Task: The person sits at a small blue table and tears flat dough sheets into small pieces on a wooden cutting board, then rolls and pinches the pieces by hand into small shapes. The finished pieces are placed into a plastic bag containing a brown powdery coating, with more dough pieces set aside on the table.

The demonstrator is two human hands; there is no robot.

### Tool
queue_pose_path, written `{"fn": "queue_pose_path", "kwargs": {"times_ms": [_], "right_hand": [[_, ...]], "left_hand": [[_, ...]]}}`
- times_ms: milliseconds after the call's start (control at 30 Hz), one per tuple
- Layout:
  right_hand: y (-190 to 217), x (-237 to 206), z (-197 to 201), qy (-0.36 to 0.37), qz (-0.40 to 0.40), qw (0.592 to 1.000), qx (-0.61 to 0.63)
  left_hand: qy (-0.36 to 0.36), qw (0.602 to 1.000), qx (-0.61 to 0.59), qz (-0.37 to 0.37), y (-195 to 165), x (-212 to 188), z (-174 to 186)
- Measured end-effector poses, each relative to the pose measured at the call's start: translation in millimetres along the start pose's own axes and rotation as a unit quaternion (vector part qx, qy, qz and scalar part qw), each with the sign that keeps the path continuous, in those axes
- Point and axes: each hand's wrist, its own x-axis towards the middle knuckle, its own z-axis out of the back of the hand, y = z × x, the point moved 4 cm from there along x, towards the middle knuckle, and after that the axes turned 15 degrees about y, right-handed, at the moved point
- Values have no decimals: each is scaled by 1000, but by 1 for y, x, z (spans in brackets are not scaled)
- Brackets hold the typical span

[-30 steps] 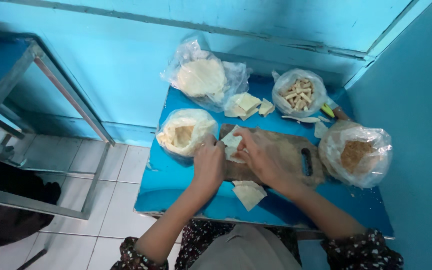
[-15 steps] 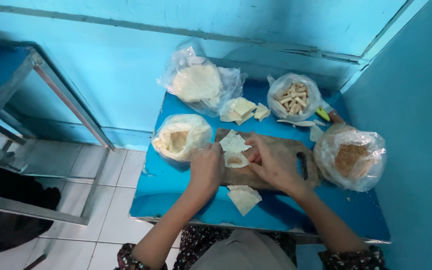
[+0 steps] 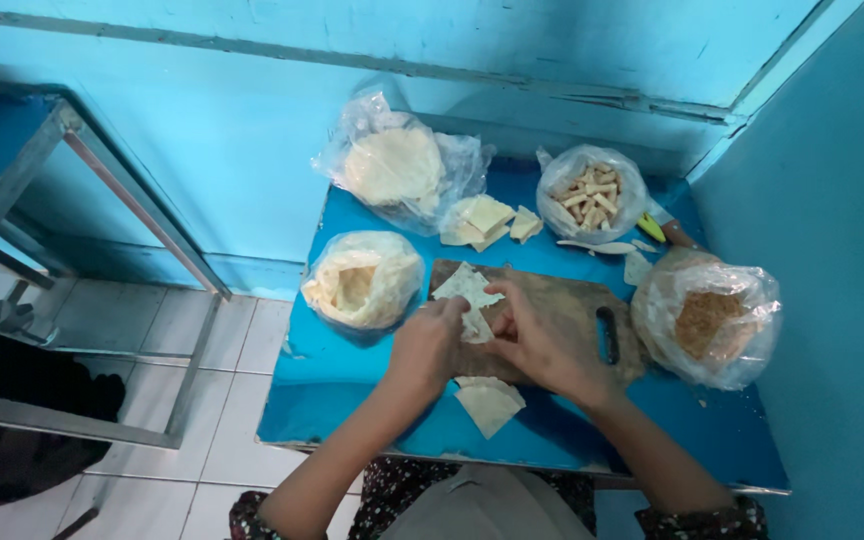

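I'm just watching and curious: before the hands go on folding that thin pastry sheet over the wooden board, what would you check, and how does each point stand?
1. Both hands on the sheet: left hand and right hand pinch the pastry sheet. Ok.
2. Sheet over the cutting board: ok.
3. Filling inside the fold: hidden by fingers. Cannot tell.
4. Spare sheets within reach at the table edge: ok.
5. Bag of brown crumbs open beside the board: ok.
6. Sheet untorn: cannot tell.
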Motion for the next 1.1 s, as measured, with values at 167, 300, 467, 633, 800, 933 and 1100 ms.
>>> {"fn": "queue_pose_path", "kwargs": {"times_ms": [167,300,467,633,800,933,1100], "right_hand": [[1,5,-1,13,-10,998,68],[-8,8,-3,10,-9,996,94],[-18,15,-10,14,56,982,183],[-26,22,-18,17,81,963,255],[-28,21,-23,-3,64,967,247],[-15,12,-26,-41,112,980,160],[4,3,-27,-108,97,988,-46]], "left_hand": [[10,998,49,-32,1,-4,-6],[-8,999,24,-29,10,-7,-7],[-3,999,29,-23,13,-6,-12],[0,999,38,-27,11,-6,-11],[42,997,51,-41,6,-11,-2],[106,986,111,-65,4,-16,3],[110,973,163,-123,7,-14,5]]}}
